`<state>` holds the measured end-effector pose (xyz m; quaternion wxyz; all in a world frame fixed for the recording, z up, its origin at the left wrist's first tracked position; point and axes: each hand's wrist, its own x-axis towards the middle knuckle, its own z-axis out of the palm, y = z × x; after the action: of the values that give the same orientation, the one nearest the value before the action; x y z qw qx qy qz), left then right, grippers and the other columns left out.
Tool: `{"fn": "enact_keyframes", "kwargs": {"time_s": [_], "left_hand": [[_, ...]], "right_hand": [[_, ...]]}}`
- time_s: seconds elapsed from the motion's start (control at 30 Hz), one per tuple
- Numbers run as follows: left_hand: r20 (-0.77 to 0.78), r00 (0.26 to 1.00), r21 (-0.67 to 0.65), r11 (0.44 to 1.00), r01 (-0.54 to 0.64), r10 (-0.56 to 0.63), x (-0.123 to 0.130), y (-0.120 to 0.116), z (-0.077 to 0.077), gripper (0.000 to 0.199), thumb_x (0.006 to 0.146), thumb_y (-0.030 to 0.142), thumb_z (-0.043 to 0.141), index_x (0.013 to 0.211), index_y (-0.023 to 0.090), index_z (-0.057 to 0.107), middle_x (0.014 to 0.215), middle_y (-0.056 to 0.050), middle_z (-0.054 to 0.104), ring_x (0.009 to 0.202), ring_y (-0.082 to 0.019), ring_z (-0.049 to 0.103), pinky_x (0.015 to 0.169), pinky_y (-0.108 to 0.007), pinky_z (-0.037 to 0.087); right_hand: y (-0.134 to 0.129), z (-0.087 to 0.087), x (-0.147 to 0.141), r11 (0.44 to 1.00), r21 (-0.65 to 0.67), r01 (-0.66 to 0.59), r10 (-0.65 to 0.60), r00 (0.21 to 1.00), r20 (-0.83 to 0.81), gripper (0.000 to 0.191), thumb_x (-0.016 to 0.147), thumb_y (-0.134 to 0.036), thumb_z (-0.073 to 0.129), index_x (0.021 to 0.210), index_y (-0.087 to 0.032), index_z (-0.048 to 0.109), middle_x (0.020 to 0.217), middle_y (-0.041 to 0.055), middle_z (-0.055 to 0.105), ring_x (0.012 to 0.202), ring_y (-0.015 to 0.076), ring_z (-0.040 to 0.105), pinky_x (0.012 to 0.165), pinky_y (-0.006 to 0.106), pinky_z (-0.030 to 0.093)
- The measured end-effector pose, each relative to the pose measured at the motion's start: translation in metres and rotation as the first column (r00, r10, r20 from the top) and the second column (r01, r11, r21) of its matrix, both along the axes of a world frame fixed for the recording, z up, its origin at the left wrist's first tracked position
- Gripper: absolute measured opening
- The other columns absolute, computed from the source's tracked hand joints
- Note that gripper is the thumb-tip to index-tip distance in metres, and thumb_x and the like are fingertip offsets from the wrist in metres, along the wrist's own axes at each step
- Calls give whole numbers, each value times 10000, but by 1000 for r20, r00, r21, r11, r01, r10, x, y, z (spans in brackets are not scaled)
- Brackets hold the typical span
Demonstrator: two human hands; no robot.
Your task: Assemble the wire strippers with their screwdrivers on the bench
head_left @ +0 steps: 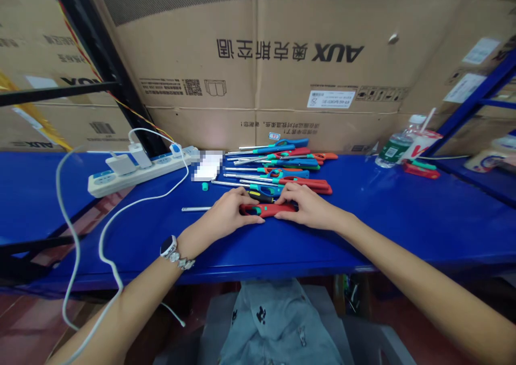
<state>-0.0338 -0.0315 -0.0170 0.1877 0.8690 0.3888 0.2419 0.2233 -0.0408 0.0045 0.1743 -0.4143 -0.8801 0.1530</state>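
A red long-neck lighter (pixel 268 209) with a green button lies on the blue table, its metal tube pointing left. My left hand (pixel 233 213), wearing a watch at the wrist, is closed around the lighter's trigger end. At the handle's other end, my right hand (pixel 306 206) pinches it between thumb and fingers. Just behind the lighter, between my hands, lies a black and yellow screwdriver-like handle (pixel 261 197). Beyond it, several more lighters (pixel 294 162) in blue, red and orange are spread in a loose pile, tubes to the left.
A white power strip (pixel 121 182) with chargers and a trailing white cable (pixel 107 236) is at the left. Near it are a small green cap (pixel 205 186) and a pixelated white object (pixel 207 166). A bottle (pixel 393 149) and cup (pixel 421 143) stand right; a large carton (pixel 258 80) stands behind.
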Motion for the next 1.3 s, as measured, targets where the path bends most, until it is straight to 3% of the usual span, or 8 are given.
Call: {"fn": "enact_keyframes", "kwargs": {"time_s": [0.2, 0.4, 0.57, 0.77, 1.07, 1.3], "left_hand": [[22, 999, 41, 998, -37, 36, -4, -6, -6, 437, 862, 528, 750, 1190, 237, 755, 1004, -69, 644, 937, -244, 638, 878, -437, 554], [105, 991, 17, 997, -80, 78, -5, -11, -7, 352, 835, 483, 787, 1073, 226, 759, 990, -65, 684, 946, -250, 652, 845, -421, 557], [81, 991, -37, 994, -104, 106, -7, -5, -8, 407, 767, 542, 827, 1034, 237, 787, 951, -69, 675, 901, -262, 643, 798, -432, 556], [48, 996, -21, 997, -72, 73, -7, -2, -8, 432, 766, 517, 846, 1115, 271, 785, 951, -62, 656, 909, -261, 628, 821, -437, 543], [-37, 998, 1, 999, 40, -40, -13, -9, -5, 455, 852, 541, 764, 1223, 279, 747, 1118, -87, 623, 1040, -280, 592, 959, -497, 491], [11, 986, -14, 986, 164, -164, -16, -6, 1, 367, 956, 466, 667, 1280, 301, 713, 1103, -68, 652, 1025, -246, 620, 960, -442, 510]], "right_hand": [[4, 11, -7, 1000, 2, 10, -11, 991, 133, 174, 862, -311, 787, 935, -186, 692, 990, 57, 642, 922, 228, 594, 865, 422, 425], [6, 13, -6, 1000, 3, -14, 14, 987, 161, 184, 872, -334, 774, 920, -191, 669, 953, 46, 649, 889, 220, 607, 831, 398, 430], [1, 16, -10, 1000, -13, -2, 4, 987, 158, 152, 851, -297, 769, 884, -195, 661, 914, 40, 677, 795, 202, 602, 757, 364, 429], [-5, 21, -22, 1000, 15, -17, 13, 974, 225, 163, 878, -321, 742, 902, -182, 661, 916, 67, 673, 778, 212, 596, 673, 332, 398], [-10, 26, -25, 976, -217, 8, 51, 963, 265, 300, 882, -440, 671, 1024, -183, 610, 878, 61, 660, 724, 199, 577, 590, 286, 337], [-20, 23, -20, 997, -80, 25, -1, 960, 280, 289, 911, -438, 648, 1059, -200, 578, 848, 54, 651, 731, 209, 585, 581, 273, 273]]}}
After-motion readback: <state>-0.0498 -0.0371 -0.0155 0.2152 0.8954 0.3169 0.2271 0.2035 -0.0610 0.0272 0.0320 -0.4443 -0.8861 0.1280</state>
